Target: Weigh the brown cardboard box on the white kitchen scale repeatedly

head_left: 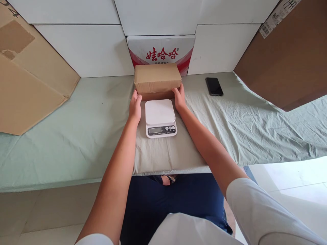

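Observation:
A closed brown cardboard box [157,76] sits at the back of the cloth-covered table, in front of a printed carton. My left hand [135,104] presses against its lower left side, the thumb near the front corner. On the opposite side, my right hand [179,97] grips the lower right corner, with fingers along the side and the thumb at the front. Between my forearms, just in front of the box, lies a white kitchen scale [160,114]. Its small display looks blank, and nothing rests on its plate.
A black phone [214,86] lies on the green tablecloth [102,112] to the right. Large cardboard panels stand at the left [33,78] and right [288,58]. Behind, a white and red carton [163,47] stands among white boxes [81,51].

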Motion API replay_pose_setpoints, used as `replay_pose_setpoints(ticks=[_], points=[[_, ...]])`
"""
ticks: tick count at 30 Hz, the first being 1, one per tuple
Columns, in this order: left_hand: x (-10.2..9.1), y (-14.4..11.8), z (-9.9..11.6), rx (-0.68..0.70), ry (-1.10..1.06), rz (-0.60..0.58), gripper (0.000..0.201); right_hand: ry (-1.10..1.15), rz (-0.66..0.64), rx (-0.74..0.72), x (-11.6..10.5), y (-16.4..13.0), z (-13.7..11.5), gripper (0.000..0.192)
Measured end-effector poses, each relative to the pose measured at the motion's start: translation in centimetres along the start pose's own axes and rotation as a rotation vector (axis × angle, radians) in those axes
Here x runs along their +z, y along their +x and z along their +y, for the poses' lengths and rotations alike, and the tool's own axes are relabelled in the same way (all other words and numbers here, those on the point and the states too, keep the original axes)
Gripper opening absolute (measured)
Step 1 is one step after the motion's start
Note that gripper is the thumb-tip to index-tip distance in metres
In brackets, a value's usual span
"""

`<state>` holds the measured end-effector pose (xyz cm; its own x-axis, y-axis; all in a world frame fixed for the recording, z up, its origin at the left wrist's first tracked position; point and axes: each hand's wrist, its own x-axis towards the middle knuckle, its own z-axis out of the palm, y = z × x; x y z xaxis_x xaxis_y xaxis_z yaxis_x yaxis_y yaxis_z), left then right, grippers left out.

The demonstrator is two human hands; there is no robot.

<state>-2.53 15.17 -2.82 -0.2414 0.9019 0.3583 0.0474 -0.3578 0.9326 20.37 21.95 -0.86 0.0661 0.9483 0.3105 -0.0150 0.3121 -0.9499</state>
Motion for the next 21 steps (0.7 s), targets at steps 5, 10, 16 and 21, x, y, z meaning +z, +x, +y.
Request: replay_pose_setpoints(ticks=[5,10,16,21], points=[[0.1,0.0,0.2,0.019,0.008,-0.011,0.058,0.008,-0.003,-0.011,-0.1,-0.2,-0.2,0.037],[0.2,0.1,0.0,0.017,-0.007,0.0,0.057,0.008,-0.002,-0.01,-0.1,0.1,0.1,0.042],[-0.4,0.5,-1.0,-0.025,-0.001,0.006,0.063,-0.001,-0.02,-0.018,-0.2,0.3,0.7,0.046],[-0.6,0.9,-1.5,-0.018,-0.009,-0.004,0.069,-0.024,-0.022,-0.02,-0.2,0.6,1.1,0.05]])
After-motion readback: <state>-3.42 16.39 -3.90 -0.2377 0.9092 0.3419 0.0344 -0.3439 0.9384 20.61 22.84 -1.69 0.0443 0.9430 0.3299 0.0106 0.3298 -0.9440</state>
